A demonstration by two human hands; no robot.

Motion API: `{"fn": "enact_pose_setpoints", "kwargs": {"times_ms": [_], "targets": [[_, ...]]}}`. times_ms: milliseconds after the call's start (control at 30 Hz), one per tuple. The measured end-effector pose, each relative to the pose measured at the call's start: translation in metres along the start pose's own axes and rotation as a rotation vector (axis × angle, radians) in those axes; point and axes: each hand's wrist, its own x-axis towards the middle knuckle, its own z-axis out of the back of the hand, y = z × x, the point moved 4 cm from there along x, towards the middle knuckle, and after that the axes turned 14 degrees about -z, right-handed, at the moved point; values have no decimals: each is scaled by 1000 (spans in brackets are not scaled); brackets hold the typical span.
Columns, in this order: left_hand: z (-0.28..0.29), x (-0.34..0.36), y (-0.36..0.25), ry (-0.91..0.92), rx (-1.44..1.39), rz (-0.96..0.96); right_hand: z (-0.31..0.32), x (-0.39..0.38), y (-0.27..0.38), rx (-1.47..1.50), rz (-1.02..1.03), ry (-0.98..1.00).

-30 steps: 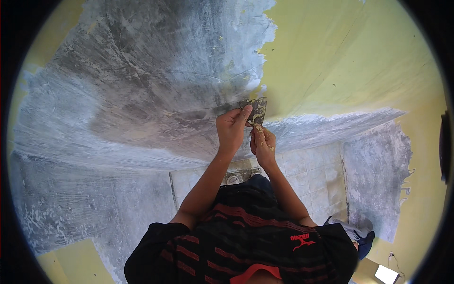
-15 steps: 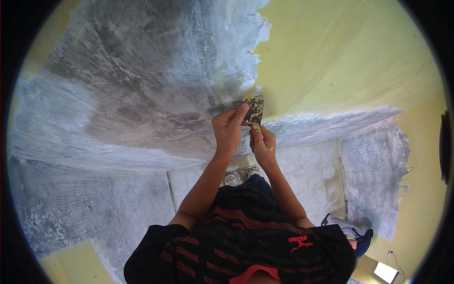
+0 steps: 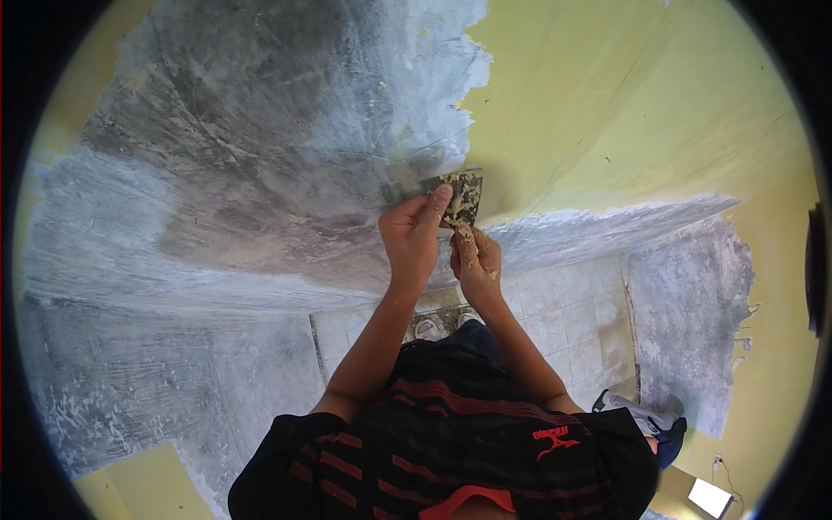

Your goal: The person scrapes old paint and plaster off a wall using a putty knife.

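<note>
A paint scraper [image 3: 466, 195] with a wide dark blade is crusted with yellow paint flakes. Its far edge is against the wall, or very close to it, where the yellow paint [image 3: 589, 104] borders the stripped grey surface [image 3: 243, 173]. My left hand [image 3: 411, 238] grips the left side of the blade, thumb laid on its face. Lower down, my right hand [image 3: 478, 260] is closed around the handle, which is mostly hidden by the fingers. Yellow flakes stick to the right thumb and hand.
Pale floor tiles [image 3: 572, 321] lie below, with my shoes [image 3: 427, 329] close to the wall's foot. Another person [image 3: 666, 438] is partly visible at the lower right. Beyond are a bright white panel [image 3: 709, 498] with a cord and a dark object [image 3: 815, 269] on the right wall.
Both hands and the scraper have shifted slightly up and left along the paint's edge. The grip stays the same.
</note>
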Motion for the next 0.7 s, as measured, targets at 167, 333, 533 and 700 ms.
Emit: {"fn": "enact_pose_setpoints", "kwargs": {"times_ms": [167, 333, 533, 700], "targets": [[16, -10, 27, 18, 75, 55, 0, 2, -29, 39, -83, 35], [20, -7, 27, 55, 92, 23, -6, 1, -33, 119, -114, 76], [7, 5, -2, 46, 78, -36, -12, 1, -6, 146, -60, 109], [1, 9, -19, 59, 153, -53, -18, -7, 1, 238, -152, 159]]}}
